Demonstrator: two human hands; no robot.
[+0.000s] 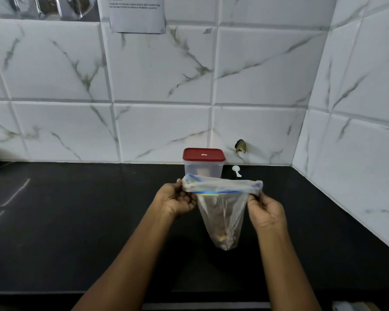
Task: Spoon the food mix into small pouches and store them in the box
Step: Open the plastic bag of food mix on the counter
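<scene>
The left hand [177, 199] and right hand [266, 211] stretch a clear plastic pouch with a blue zip strip [221, 218], fingers [253, 199] clenched on its rim, a little food mix [225, 240] sagging below them. Beyond the fingers, the clear plastic box with a red lid [203, 168] is closed. Sealing and boxing look still to come.

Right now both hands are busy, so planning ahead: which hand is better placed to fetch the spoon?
Probably the right hand: the white spoon lies right of the red-lidded box, nearer it; the left hand can hold the zip bag.
</scene>
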